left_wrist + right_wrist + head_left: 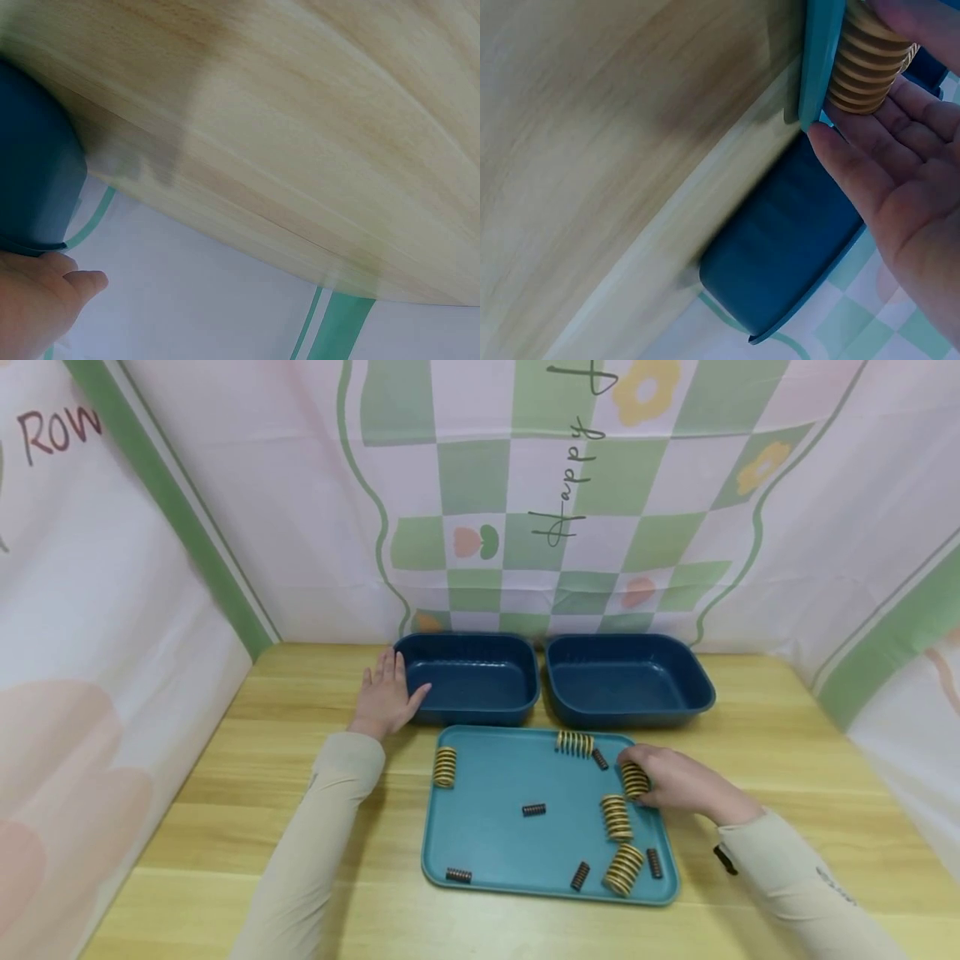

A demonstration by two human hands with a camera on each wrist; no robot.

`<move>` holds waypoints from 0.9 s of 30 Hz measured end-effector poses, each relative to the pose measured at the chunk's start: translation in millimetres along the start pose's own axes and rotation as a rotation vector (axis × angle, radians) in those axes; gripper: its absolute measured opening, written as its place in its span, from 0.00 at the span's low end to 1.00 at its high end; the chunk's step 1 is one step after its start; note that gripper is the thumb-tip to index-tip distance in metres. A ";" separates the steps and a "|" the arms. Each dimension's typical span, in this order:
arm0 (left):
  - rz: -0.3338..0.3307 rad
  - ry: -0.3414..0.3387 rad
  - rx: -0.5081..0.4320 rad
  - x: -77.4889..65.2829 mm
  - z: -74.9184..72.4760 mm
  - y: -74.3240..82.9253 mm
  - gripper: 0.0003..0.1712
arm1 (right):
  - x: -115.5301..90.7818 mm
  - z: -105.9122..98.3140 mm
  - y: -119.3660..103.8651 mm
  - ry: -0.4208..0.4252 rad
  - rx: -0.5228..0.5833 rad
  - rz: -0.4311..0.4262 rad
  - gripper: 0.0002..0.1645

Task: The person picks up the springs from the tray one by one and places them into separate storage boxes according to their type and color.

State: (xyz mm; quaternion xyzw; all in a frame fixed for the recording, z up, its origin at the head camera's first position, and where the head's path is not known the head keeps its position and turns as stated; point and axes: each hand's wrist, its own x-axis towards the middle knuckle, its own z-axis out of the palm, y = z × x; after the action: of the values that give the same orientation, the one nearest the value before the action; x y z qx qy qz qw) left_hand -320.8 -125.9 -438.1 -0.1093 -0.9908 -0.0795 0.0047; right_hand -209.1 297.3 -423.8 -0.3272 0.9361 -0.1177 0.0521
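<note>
My left hand (pixel 384 697) rests on the left end of the left blue bin (pixel 472 720), fingers straight and thumb over the rim. At the tray's upper right corner, my right hand (pixel 686 783) holds a yellow coil spring (pixel 634 781) between thumb and fingers. The right wrist view shows this yellow spring (pixel 866 64) up close beside the tray edge. Other yellow springs lie on the teal tray (pixel 487 777): one at the left edge (pixel 445 767), one at the top (pixel 575 743), and two at the lower right (pixel 616 818). Small dark springs (pixel 534 809) are scattered among them.
A second blue bin (pixel 630 718) stands right of the first, both behind the tray at the back of the wooden table (pixel 225 827). A patterned cloth (pixel 540 485) hangs behind them, and cloth also hangs along both sides.
</note>
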 end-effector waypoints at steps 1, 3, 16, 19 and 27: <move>0.000 0.000 0.000 0.0 0.1 0.0 0.48 | 0.0 0.3 0.1 0.004 0.003 0.001 0.30; 0.001 0.001 0.000 0.0 0.4 -0.1 0.48 | -0.3 0.5 0.2 0.012 0.007 0.001 0.30; 0.000 0.004 -0.014 0.7 1.9 -0.8 0.48 | 7.2 -2.3 -6.8 0.151 0.214 0.105 0.32; -0.002 0.009 -0.018 0.8 2.1 -0.8 0.48 | 11.0 -3.0 -9.4 0.181 0.334 0.116 0.33; -0.003 -0.001 -0.021 0.3 -0.2 0.0 0.48 | 19.5 -9.0 -12.6 0.323 0.983 0.098 0.33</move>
State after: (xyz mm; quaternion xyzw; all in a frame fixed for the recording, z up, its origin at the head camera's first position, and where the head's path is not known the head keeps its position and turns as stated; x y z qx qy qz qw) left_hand -321.0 -125.9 -437.9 -0.1079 -0.9901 -0.0898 0.0030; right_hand -218.3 277.3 -412.3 -0.1976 0.7807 -0.5898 0.0599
